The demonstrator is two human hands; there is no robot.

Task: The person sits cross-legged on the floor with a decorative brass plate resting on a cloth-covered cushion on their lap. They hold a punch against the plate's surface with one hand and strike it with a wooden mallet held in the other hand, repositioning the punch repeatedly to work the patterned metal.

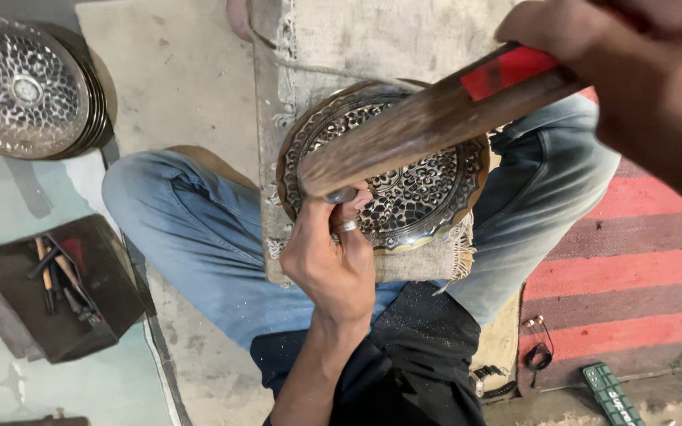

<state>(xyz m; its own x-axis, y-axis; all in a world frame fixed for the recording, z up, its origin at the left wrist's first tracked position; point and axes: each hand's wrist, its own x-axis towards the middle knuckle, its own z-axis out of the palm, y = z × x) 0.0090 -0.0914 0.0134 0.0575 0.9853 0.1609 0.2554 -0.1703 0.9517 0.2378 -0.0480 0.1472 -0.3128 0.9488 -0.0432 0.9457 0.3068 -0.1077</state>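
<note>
A round brass plate (428, 193) with dark engraved floral patterning lies on a cloth-covered block (341, 47) between my knees. My left hand (331, 256), with a ring on one finger, pinches a small metal punch (342, 195) upright on the plate's left part. My right hand (593, 35) at the top right grips a wooden mallet (420, 126) with a red band on its handle. The mallet's end hangs just over the punch's top. Whether they touch I cannot tell.
A stack of patterned metal plates (29, 87) sits at the top left. A dark tray with several hand tools (61, 280) lies on the floor to the left. A red striped mat (633, 268) is at the right, a green object (611, 394) near its bottom.
</note>
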